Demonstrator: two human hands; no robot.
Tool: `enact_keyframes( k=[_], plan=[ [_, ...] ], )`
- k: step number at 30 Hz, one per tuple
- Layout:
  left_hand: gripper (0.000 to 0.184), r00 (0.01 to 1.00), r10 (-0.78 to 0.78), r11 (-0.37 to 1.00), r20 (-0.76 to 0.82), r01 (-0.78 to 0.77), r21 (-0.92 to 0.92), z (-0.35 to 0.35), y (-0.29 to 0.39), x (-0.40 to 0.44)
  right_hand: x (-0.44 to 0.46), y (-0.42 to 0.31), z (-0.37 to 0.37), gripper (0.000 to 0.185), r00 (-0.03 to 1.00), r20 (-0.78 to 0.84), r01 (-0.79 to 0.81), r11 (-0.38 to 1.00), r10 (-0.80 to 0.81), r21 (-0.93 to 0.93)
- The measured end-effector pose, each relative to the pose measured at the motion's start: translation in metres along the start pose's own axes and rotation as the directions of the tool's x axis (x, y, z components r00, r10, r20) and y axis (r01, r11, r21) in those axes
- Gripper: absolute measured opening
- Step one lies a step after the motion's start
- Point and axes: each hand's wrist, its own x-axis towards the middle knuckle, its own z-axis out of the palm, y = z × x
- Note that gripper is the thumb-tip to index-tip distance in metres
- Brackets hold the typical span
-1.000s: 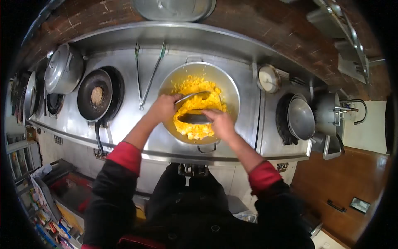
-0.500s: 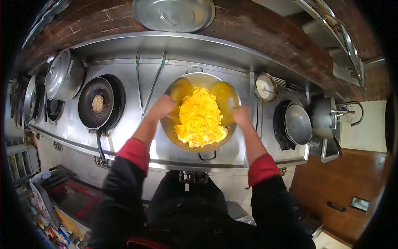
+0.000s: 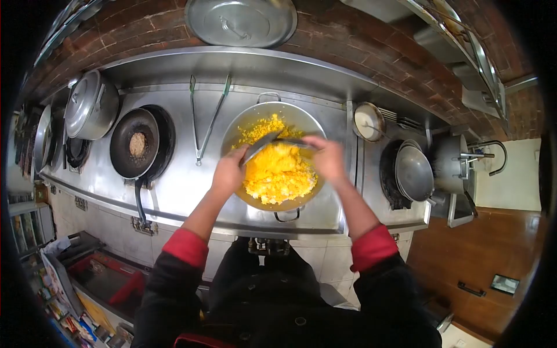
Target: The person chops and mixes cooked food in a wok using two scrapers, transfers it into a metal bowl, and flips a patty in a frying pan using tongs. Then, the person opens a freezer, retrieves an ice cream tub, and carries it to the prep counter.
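Note:
A wide two-handled metal pot (image 3: 235, 129) holds a heap of yellow rice-like food (image 3: 279, 180) with pale bits at its near side. My left hand (image 3: 230, 169) is closed on a flat metal plate (image 3: 259, 145) over the left part of the pot. From the right, my right hand (image 3: 326, 158) grips a second metal plate (image 3: 297, 142), somewhat blurred. The two plates meet or overlap above the middle of the food, with loose grains behind them.
Long tongs (image 3: 200, 152) lie left of the pot. Further left are a black frying pan (image 3: 123, 152) with a brown patty and a lidded pot (image 3: 87, 110). On the right stand a small bowl (image 3: 367, 123) and stacked pans (image 3: 414, 173). A large lid (image 3: 255, 23) is at the back.
Both hands came together over the pot, then spread to its sides, and have come together again. The plates now meet above the food, and the heap has shifted shape.

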Motion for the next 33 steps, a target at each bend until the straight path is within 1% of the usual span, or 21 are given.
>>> enact_keyframes(
  k=[1,3,6,7,9,10,11,12,14,15,16,18,20,22,23,25,26,28,29,31,33],
  plan=[
    [0.049,0.997,-0.064,0.997,0.039,0.062,0.053,-0.002,0.0,0.002,0.0,0.0,0.01,0.041,1.0,-0.003,0.001,1.0,-0.001,0.001],
    [0.048,0.991,-0.114,0.988,0.076,0.105,0.11,-0.015,0.007,0.022,0.008,0.001,0.019,0.043,0.994,0.111,0.027,0.972,-0.001,-0.232],
    [0.04,1.0,0.027,0.998,0.003,-0.026,-0.054,-0.062,0.034,0.028,0.008,-0.049,-0.031,0.044,0.989,0.124,0.103,0.975,-0.08,-0.196],
    [0.041,0.996,-0.047,0.999,0.08,0.045,0.016,-0.053,0.029,0.028,-0.001,-0.056,-0.036,0.043,0.986,0.156,0.085,0.982,-0.059,-0.166],
    [0.042,0.968,-0.155,0.979,0.197,0.125,0.159,-0.025,0.019,0.012,-0.027,-0.005,0.027,0.043,0.98,0.187,0.107,0.968,-0.064,-0.229],
    [0.042,0.96,-0.161,0.968,0.231,0.108,0.228,-0.011,0.016,0.016,-0.024,0.007,0.045,0.043,0.976,0.197,0.144,0.945,-0.088,-0.293],
    [0.042,0.971,-0.053,0.981,0.231,0.007,0.196,-0.009,0.018,0.023,-0.02,-0.006,0.039,0.042,0.971,0.235,0.122,0.942,-0.047,-0.314],
    [0.042,0.971,-0.064,0.98,0.23,0.018,0.199,-0.013,0.009,0.024,-0.019,-0.012,0.033,0.042,0.968,0.245,0.125,0.942,-0.048,-0.31],
    [0.042,0.954,-0.051,0.961,0.296,-0.034,0.274,-0.043,0.03,0.039,-0.02,-0.028,-0.001,0.044,0.962,0.196,0.226,0.955,-0.188,-0.193],
    [0.042,0.978,-0.042,0.976,0.204,-0.003,0.217,-0.059,0.035,0.039,-0.025,-0.04,-0.022,0.045,0.962,0.142,0.253,0.954,-0.232,-0.16],
    [0.042,0.98,-0.106,0.984,0.168,0.079,0.158,-0.072,0.042,0.04,-0.031,-0.033,-0.019,0.045,0.963,0.144,0.249,0.955,-0.227,-0.159],
    [0.038,0.945,-0.198,0.945,0.258,0.114,0.308,-0.048,0.012,0.035,-0.049,-0.011,-0.004,0.047,0.984,0.179,0.052,0.967,-0.007,-0.248],
    [0.033,0.935,-0.288,0.922,0.207,0.212,0.325,-0.003,-0.032,0.019,-0.054,0.002,0.039,0.045,0.987,0.163,0.033,0.965,0.01,-0.26],
    [0.031,0.943,-0.297,0.929,0.152,0.25,0.272,-0.001,-0.008,-0.001,-0.052,0.001,0.056,0.043,0.937,0.114,0.348,0.916,-0.331,-0.202],
    [0.031,0.921,-0.335,0.904,0.198,0.255,0.342,0.003,-0.005,-0.013,-0.052,0.005,0.056,0.043,0.941,0.109,0.336,0.921,-0.32,-0.197],
    [0.033,0.908,-0.395,0.902,0.139,0.355,0.245,0.014,0.012,-0.042,-0.026,0.007,0.044,0.04,0.839,0.336,0.499,0.853,-0.429,-0.156],
    [0.036,0.898,-0.425,0.897,0.109,0.403,0.182,0.023,0.02,-0.054,-0.017,0.007,0.035,0.04,0.837,0.326,0.506,0.848,-0.439,-0.157],
    [0.039,0.873,-0.472,0.881,0.125,0.472,0.032,0.027,0.048,-0.073,-0.006,0.009,0.017,0.04,0.661,0.504,0.679,0.73,-0.556,-0.086],
    [0.043,0.869,-0.477,0.877,0.132,0.479,0.018,0.025,0.058,-0.074,-0.006,0.007,0.007,0.039,0.645,0.542,0.689,0.716,-0.539,-0.108],
    [0.047,0.864,-0.483,0.873,0.14,0.488,-0.003,0.013,0.071,-0.074,-0.008,0.001,-0.015,0.039,0.629,0.511,0.723,0.682,-0.585,-0.11],
    [0.054,0.926,-0.374,0.927,0.047,0.374,0.006,-0.013,0.076,-0.065,-0.01,-0.017,-0.042,0.038,0.633,0.434,0.745,0.657,-0.641,-0.115]
  ],
)
